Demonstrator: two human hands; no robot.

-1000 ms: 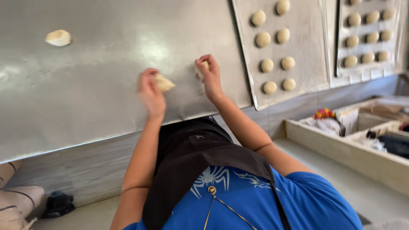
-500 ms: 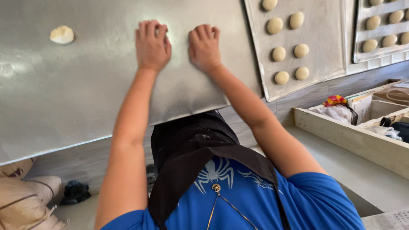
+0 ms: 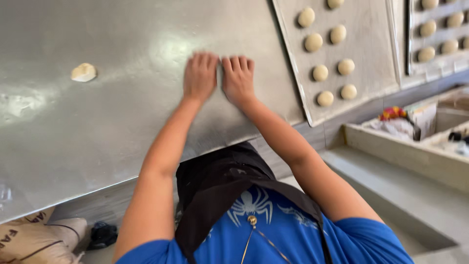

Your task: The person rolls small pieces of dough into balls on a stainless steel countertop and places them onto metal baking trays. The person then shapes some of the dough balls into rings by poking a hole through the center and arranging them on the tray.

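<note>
At the far bottom left a pale sack (image 3: 34,242) with dark lettering lies on the floor below the metal table (image 3: 122,127). On the table top, well to the left of the hands, sits one small lump of dough (image 3: 84,72). The left hand (image 3: 199,77) lies flat on the steel, palm down, fingers straight and close together. Just beside it, nearly touching, the right hand (image 3: 238,80) presses down in the same way, fingers spread out flat; whatever may be under either palm is hidden. To the right, a grey tray (image 3: 371,49) rests on the table, with round dough balls (image 3: 313,42) set in two rows. A second tray (image 3: 415,68) of dough balls lies beyond it at the top right. Lower right, a shallow wooden box (image 3: 391,146) holds crumpled wrappers (image 3: 393,115) in red, yellow and white.
</note>
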